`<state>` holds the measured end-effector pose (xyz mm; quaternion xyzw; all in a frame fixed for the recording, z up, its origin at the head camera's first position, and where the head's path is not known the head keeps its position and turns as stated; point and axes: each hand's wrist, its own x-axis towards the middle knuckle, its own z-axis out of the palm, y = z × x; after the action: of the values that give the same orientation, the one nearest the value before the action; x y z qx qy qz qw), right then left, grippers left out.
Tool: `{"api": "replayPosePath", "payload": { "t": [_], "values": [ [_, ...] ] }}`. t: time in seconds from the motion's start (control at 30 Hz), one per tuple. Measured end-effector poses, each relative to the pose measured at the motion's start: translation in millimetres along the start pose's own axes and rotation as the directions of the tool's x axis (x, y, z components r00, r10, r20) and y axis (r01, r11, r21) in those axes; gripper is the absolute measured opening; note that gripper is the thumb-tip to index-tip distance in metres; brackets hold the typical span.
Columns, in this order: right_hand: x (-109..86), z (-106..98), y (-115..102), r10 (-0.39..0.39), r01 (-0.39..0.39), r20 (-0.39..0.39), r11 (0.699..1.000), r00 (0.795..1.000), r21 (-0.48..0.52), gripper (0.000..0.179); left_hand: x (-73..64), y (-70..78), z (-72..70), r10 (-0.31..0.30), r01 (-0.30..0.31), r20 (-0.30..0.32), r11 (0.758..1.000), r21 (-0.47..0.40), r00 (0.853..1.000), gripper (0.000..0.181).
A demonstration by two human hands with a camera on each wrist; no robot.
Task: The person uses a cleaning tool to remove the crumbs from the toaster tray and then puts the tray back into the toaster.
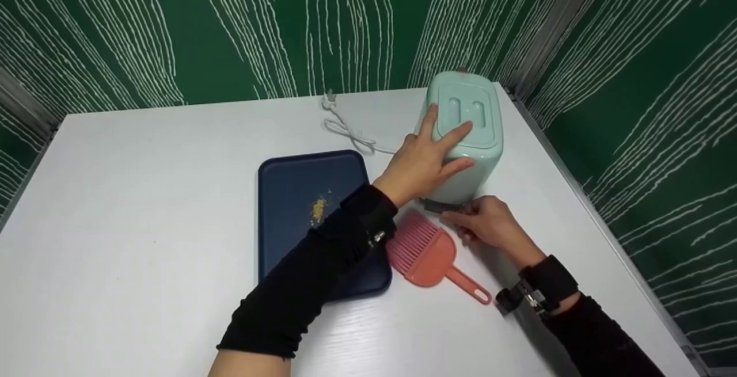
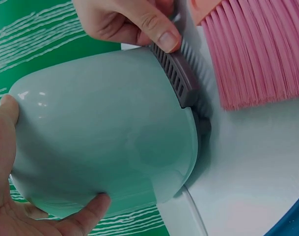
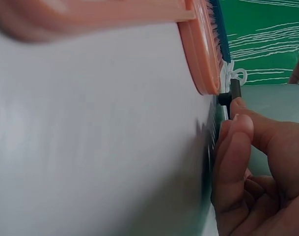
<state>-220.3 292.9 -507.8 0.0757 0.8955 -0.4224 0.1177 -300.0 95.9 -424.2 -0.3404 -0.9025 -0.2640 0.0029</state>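
Note:
A mint-green toaster with a lidded top stands at the right back of the table. My left hand rests on its top and near side with the fingers spread. At the toaster's base, my right hand pinches the end of a dark grey slotted crumb tray between thumb and fingers. In the left wrist view, the crumb tray's slotted end lies along the toaster's lower edge. How far it reaches inside is hidden. Just in front of the toaster lies an orange brush with pink bristles.
A dark blue tray lies left of the brush, with yellow crumbs on it, partly under my left forearm. The toaster's white cord and plug lie behind the tray. Green walls border the table's back and right.

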Motion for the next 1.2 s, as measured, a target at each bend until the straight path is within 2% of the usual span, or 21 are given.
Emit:
{"api": "replayPosePath", "payload": {
  "t": [0.23, 0.43, 0.63, 0.93, 1.2],
  "values": [
    [0.5, 2.2, 3.4, -0.021, 0.021, -0.005, 1.000, 1.000, 0.009, 0.043, -0.3, 0.3, 1.6, 0.024, -0.024, -0.003, 0.999, 0.043, 1.000, 0.068],
    [-0.8, 3.9, 3.8, -0.007, 0.008, -0.015, 0.999, 1.000, 0.049, 0.042, 1.2, 1.1, 2.6, 0.029, -0.029, -0.006, 0.999, 0.035, 1.000, 0.069],
    [-1.3, 6.8, 3.5, -0.042, 0.044, -0.064, 0.998, 0.997, 0.045, 0.046, 0.5, 0.3, 2.3, 0.036, -0.035, -0.011, 0.998, 0.044, 0.999, 0.069],
    [1.0, 6.8, 2.4, -0.130, 0.111, -0.161, 0.986, 0.978, -0.121, 0.050, 1.2, -2.0, 1.1, 0.043, -0.042, -0.029, 0.999, 0.033, 0.999, 0.068],
    [1.4, 5.2, 0.9, -0.190, 0.148, -0.188, 0.964, 0.963, -0.220, 0.049, 0.1, -1.1, -1.1, 0.063, -0.062, -0.041, 0.997, 0.042, 0.997, 0.067]
  ]
}}
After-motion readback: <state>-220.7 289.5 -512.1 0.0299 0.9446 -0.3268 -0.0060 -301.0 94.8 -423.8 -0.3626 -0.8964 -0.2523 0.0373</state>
